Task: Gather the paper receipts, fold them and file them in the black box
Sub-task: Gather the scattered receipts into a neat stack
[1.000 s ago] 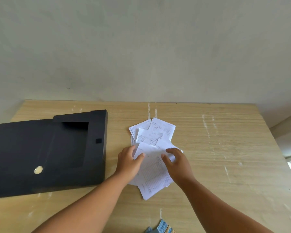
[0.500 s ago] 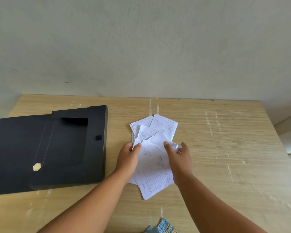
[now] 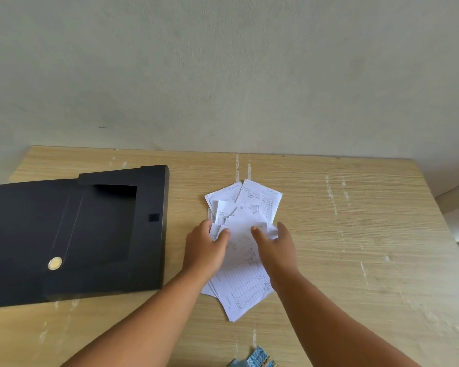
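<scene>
Several white paper receipts (image 3: 245,284) lie in a loose overlapping pile at the middle of the wooden table (image 3: 355,234). My left hand (image 3: 206,247) grips the pile's left edge, thumb on top of the sheets. My right hand (image 3: 274,249) rests on the pile's right side, fingers spread and pressing on the upper sheets, which bulge up between both hands. More receipts (image 3: 260,198) fan out beyond my fingers. The black box (image 3: 72,234) lies flat to the left of the pile, its flap with a round brass snap (image 3: 55,263) folded over it.
A grey wall rises right behind the table's far edge. A blue patterned cloth (image 3: 257,358) shows at the bottom edge, near me. The table's right edge drops off toward a lower floor area.
Both hands have slid a little away from me up the pile, and the upper sheets have been pushed together and bulge between the fingers.
</scene>
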Demonstrator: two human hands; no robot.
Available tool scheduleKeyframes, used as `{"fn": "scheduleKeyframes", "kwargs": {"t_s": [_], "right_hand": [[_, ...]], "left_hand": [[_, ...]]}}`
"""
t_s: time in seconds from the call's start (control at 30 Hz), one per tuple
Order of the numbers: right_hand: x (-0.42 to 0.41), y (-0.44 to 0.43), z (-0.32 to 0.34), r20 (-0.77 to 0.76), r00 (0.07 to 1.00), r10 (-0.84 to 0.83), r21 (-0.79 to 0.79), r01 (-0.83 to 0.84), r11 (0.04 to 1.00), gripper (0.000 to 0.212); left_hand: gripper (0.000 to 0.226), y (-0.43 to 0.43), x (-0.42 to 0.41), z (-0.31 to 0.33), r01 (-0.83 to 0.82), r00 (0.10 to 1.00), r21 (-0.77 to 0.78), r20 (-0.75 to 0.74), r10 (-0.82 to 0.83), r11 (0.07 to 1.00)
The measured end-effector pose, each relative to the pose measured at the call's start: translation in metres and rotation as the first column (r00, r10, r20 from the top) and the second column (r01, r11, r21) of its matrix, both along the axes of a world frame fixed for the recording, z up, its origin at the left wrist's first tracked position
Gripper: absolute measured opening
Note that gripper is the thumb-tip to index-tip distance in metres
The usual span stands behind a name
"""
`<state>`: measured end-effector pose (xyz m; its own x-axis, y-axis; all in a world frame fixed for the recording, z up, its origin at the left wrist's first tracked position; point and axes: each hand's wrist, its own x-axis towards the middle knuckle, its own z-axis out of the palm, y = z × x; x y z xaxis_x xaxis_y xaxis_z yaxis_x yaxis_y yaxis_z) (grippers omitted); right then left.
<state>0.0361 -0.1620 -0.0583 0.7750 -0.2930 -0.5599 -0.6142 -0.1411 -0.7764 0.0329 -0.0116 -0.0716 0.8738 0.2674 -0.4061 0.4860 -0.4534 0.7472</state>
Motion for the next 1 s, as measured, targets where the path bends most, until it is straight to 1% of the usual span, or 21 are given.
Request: {"fn": "scheduleKeyframes", "kwargs": {"t_s": [0.03,0.07,0.1,0.13,0.2,0.23,0.27,0.3,0.33,0.4,0.47,0.5,0.57,0.6,0.63,0.67,0.7,0.8,0.87,0.93,1.0], "right_hand": [[0.001,0.003,-0.001,-0.008,1.000,-0.026,-0.025,0.025,0.999,0.081],[0.003,0.006,-0.002,-0.014,0.997,-0.070,-0.031,0.070,0.997,0.092],[0.004,0.008,-0.001,-0.018,0.995,-0.098,-0.005,0.098,0.995,0.094],[0.005,0.008,-0.003,-0.021,0.992,-0.124,0.018,0.125,0.992,0.090],[0.010,0.008,-0.004,0.000,0.995,-0.099,0.085,0.099,0.991,0.062],[0.013,0.007,-0.005,0.023,0.997,-0.070,0.102,0.067,0.993,0.060],[0.014,0.007,-0.004,0.043,0.998,-0.039,0.103,0.034,0.994,0.066],[0.015,0.007,-0.002,0.050,0.999,-0.021,0.134,0.014,0.991,0.071],[0.016,0.007,-0.004,0.064,0.998,-0.006,0.142,-0.003,0.990,0.073],[0.017,0.005,-0.005,0.085,0.996,0.000,0.103,-0.009,0.995,0.057],[0.018,0.000,-0.007,0.104,0.994,-0.030,0.071,0.023,0.997,0.023],[0.019,-0.002,-0.006,0.098,0.994,-0.050,0.066,0.043,0.997,0.018],[0.025,-0.004,-0.005,0.092,0.994,-0.058,0.108,0.048,0.993,0.017],[0.028,-0.003,-0.002,0.092,0.995,-0.050,0.129,0.037,0.991,0.019],[0.032,-0.002,0.002,0.084,0.996,-0.036,0.147,0.023,0.989,0.028],[0.036,0.000,0.006,0.082,0.996,-0.025,0.156,0.011,0.988,0.036],[0.040,0.000,0.007,0.074,0.997,-0.017,0.169,0.005,0.986,0.044],[0.050,-0.001,0.005,0.029,0.998,-0.052,0.174,0.046,0.984,0.062],[0.058,-0.003,0.002,0.016,0.996,-0.091,0.170,0.087,0.982,0.076],[0.062,-0.003,0.004,0.021,0.997,-0.079,0.188,0.074,0.979,0.077],[0.068,-0.002,0.007,0.022,0.999,-0.044,0.260,0.037,0.965,0.074]], "left_hand": [[0.022,0.000,0.002,0.002,-0.014,1.000,-0.044,-0.004,0.014,0.999],[0.011,0.000,0.003,0.003,-0.028,1.000,-0.080,-0.016,0.027,0.996],[0.002,0.000,0.005,0.004,-0.033,0.999,-0.121,-0.019,0.031,0.992],[0.009,-0.001,0.007,0.007,-0.038,0.999,-0.158,-0.024,0.035,0.987],[0.010,-0.002,0.011,0.003,-0.029,0.999,-0.202,-0.042,0.021,0.979],[0.014,-0.003,0.012,0.003,-0.011,0.999,-0.198,-0.042,0.002,0.980],[0.029,-0.003,0.014,0.003,-0.008,0.999,-0.180,-0.050,-0.001,0.984],[0.038,-0.003,0.016,0.001,-0.019,0.999,-0.167,-0.052,0.010,0.986],[0.035,-0.003,0.016,0.002,-0.040,0.998,-0.164,-0.049,0.032,0.986],[0.010,-0.002,0.018,0.006,-0.079,0.996,-0.177,-0.042,0.072,0.981],[0.021,-0.001,0.023,0.010,-0.113,0.994,-0.220,-0.029,0.109,0.969],[0.021,0.000,0.026,0.006,-0.127,0.992,-0.237,-0.036,0.122,0.963],[0.010,-0.002,0.031,0.009,-0.131,0.991,-0.284,-0.061,0.119,0.950],[0.022,-0.003,0.034,0.010,-0.119,0.992,-0.291,-0.071,0.103,0.949],[0.045,-0.005,0.036,0.010,-0.113,0.993,-0.298,-0.067,0.097,0.948],[0.059,-0.007,0.038,0.011,-0.125,0.992,-0.318,-0.069,0.109,0.940],[0.063,-0.008,0.041,0.010,-0.142,0.990,-0.339,-0.069,0.126,0.930],[0.043,-0.007,0.048,0.012,-0.186,0.983,-0.350,-0.062,0.175,0.918],[0.024,-0.005,0.053,0.011,-0.201,0.979,-0.342,-0.058,0.193,0.918],[0.010,-0.005,0.057,0.015,-0.188,0.982,-0.359,-0.060,0.178,0.914],[0.012,-0.004,0.062,0.015,-0.149,0.989,-0.391,-0.063,0.136,0.908]]}}
